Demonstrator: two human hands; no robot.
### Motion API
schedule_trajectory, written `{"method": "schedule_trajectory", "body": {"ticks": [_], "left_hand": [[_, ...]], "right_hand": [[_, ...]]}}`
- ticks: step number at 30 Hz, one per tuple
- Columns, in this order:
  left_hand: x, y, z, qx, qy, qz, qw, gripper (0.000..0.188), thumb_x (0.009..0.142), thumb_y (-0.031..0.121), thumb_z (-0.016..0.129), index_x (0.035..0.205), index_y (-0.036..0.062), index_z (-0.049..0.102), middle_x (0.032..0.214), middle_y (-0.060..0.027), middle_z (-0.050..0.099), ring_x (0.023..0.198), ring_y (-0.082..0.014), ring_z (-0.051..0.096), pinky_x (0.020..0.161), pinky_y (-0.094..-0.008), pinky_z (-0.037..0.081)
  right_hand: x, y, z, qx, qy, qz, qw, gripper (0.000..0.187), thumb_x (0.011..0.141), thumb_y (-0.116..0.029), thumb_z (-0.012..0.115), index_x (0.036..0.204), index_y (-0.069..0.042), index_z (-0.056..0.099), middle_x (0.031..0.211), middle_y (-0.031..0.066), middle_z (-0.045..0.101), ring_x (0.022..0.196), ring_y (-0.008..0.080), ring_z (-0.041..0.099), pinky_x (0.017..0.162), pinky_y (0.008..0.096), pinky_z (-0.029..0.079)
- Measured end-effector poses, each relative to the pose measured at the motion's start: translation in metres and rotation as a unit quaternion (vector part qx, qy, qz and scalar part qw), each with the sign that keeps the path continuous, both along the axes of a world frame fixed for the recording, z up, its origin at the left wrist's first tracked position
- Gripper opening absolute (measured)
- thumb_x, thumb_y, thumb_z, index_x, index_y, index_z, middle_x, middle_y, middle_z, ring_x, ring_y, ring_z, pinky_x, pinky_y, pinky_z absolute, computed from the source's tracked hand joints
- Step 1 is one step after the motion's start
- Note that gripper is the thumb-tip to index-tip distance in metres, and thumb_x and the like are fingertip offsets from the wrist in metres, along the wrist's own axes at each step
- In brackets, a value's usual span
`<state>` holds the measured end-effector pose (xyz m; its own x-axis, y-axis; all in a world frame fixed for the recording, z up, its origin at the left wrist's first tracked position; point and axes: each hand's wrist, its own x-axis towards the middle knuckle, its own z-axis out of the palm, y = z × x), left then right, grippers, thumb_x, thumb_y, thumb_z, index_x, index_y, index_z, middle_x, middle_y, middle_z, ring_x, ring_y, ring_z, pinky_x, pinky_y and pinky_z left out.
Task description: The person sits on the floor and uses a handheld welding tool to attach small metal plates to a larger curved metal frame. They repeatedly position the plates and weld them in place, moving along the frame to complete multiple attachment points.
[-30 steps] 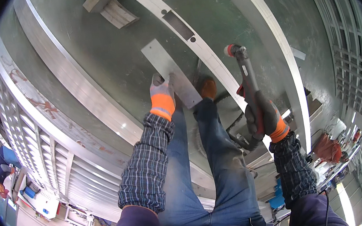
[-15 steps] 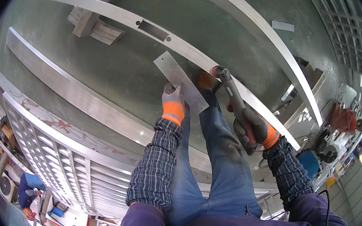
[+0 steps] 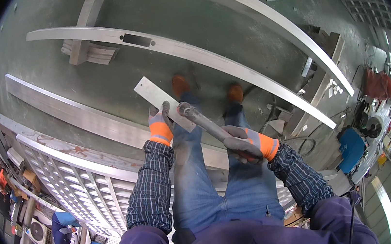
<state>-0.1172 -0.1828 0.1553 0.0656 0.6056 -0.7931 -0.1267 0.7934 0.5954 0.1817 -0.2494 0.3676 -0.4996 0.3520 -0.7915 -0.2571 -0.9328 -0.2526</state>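
Metal plate (image 3: 153, 92): held aslant above the green floor (image 3: 117, 83), one end free beyond the glove.
Left hand (image 3: 160, 121): gloved, fingers clamped on the metal plate's edge.
Right hand (image 3: 247, 142): gloved, wrapped around the grip of a long-necked tool (image 3: 209, 126), apart from the left.
Tool head (image 3: 184, 108): swings left from before the slotted bar (image 3: 207, 58) to overlap the metal plate in this view; whether they touch cannot be told.
Upshot: plate and tool now come together, so the work appears centred on the plate, not the bar.
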Motion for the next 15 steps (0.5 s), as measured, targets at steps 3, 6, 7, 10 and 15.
{"method": "schedule_trajectory", "body": {"ticks": [3, 6, 7, 10, 15], "left_hand": [[0.019, -0.014, 0.016, -0.034, 0.017, 0.016, 0.999, 0.041, 0.096, 0.016, 0.073, 0.131, 0.0075, 0.053, 0.113, -0.0125, 0.067, 0.096, -0.0249, 0.068, 0.08, -0.0384, 0.058], [0.027, -0.046, 0.019, -0.023, 0.048, 0.002, 0.999, 0.043, 0.097, 0.024, 0.073, 0.131, 0.0053, 0.054, 0.113, -0.0137, 0.067, 0.093, -0.0243, 0.066, 0.079, -0.0372, 0.056], [0.021, -0.067, 0.007, 0.023, 0.059, -0.042, 0.997, 0.046, 0.097, 0.026, 0.073, 0.132, 0.0041, 0.053, 0.114, -0.014, 0.067, 0.092, -0.0246, 0.066, 0.079, -0.037, 0.056], [0.05, -0.095, 0.01, -0.095, 0.074, 0.036, 0.992, 0.054, 0.098, 0.031, 0.072, 0.134, -0.0036, 0.052, 0.12, -0.016, 0.066, 0.101, -0.0219, 0.062, 0.086, -0.0346, 0.052], [0.126, -0.123, 0.045, -0.075, 0.045, 0.127, 0.988, 0.042, 0.098, 0.024, 0.072, 0.13, 0.0044, 0.054, 0.118, -0.0124, 0.068, 0.103, -0.0248, 0.066, 0.087, -0.0374, 0.057]], "right_hand": [[0.012, -0.022, -0.006, 0.01, 0.007, 0.01, 1.0, 0.074, 0.095, -0.056, 0.06, 0.144, -0.003, 0.043, 0.074, 0.0028, 0.058, 0.053, 0.0084, 0.055, 0.045, 0.023, 0.043], [0.031, -0.05, -0.014, 0.014, 0.004, 0.001, 1.0, 0.076, 0.096, -0.057, 0.06, 0.146, -0.003, 0.042, 0.075, 0.0027, 0.058, 0.053, 0.0087, 0.056, 0.047, 0.0233, 0.044], [0.037, -0.061, -0.015, 0.011, 0.004, -0.004, 1.0, 0.076, 0.096, -0.057, 0.06, 0.146, -0.003, 0.042, 0.075, 0.0027, 0.058, 0.054, 0.0089, 0.056, 0.047, 0.0235, 0.044], [0.073, -0.075, -0.005, 0.0, -0.03, -0.019, 0.999, 0.077, 0.094, -0.054, 0.065, 0.147, -0.002, 0.045, 0.078, 0.0026, 0.059, 0.053, 0.0089, 0.055, 0.045, 0.0245, 0.044], [0.136, -0.111, -0.031, 0.066, -0.237, 0.025, 0.969, 0.074, 0.088, -0.048, 0.074, 0.139, 0.001, 0.052, 0.08, 0.003, 0.061, 0.063, 0.0095, 0.058, 0.054, 0.0263, 0.048]]}}
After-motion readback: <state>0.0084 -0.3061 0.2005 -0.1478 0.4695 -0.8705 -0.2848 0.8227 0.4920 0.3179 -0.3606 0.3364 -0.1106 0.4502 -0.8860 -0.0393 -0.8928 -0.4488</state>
